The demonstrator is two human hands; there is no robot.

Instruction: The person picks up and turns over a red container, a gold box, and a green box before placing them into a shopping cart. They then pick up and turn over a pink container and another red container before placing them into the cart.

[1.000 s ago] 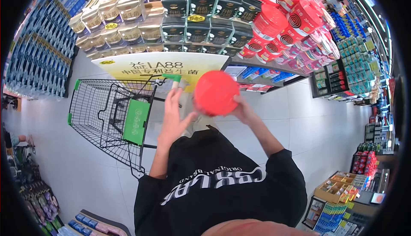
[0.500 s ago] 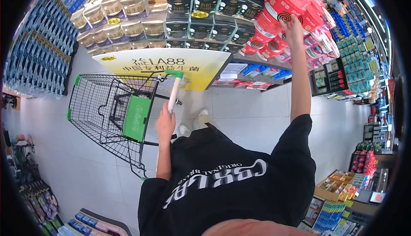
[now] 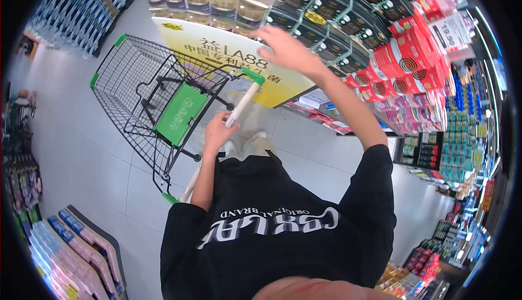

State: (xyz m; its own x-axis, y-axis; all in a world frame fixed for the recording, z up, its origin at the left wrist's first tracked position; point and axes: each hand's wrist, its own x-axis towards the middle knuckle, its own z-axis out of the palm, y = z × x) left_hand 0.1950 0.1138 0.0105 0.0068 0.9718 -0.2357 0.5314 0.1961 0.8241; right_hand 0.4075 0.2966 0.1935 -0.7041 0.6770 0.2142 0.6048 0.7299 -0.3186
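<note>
My left hand (image 3: pixel 218 132) is closed around the pale handle bar (image 3: pixel 243 103) of a black wire shopping cart (image 3: pixel 144 77). The cart has a green child-seat flap (image 3: pixel 181 114) and green corner caps, and its basket looks bare. My right hand (image 3: pixel 288 52) is in the air with fingers stretched apart and nothing in it. In this view it overlaps the top edge of a yellow and white sign board (image 3: pixel 217 50). Behind it are shelved rows of beige packs (image 3: pixel 224 3) and black packs (image 3: pixel 331 25).
Red packs (image 3: pixel 402 60) with dark spiral prints are stacked at the right, beside a price card (image 3: pixel 448 32). Blue-white packages (image 3: pixel 76 6) are piled at the far left. Pink and blue packs (image 3: pixel 65 251) stand at the lower left. Grey tiled floor (image 3: pixel 98 153) lies around the cart.
My right hand has left the red packs and moved left to the sign board. The view has turned to the right, while my left hand stays on the cart handle.
</note>
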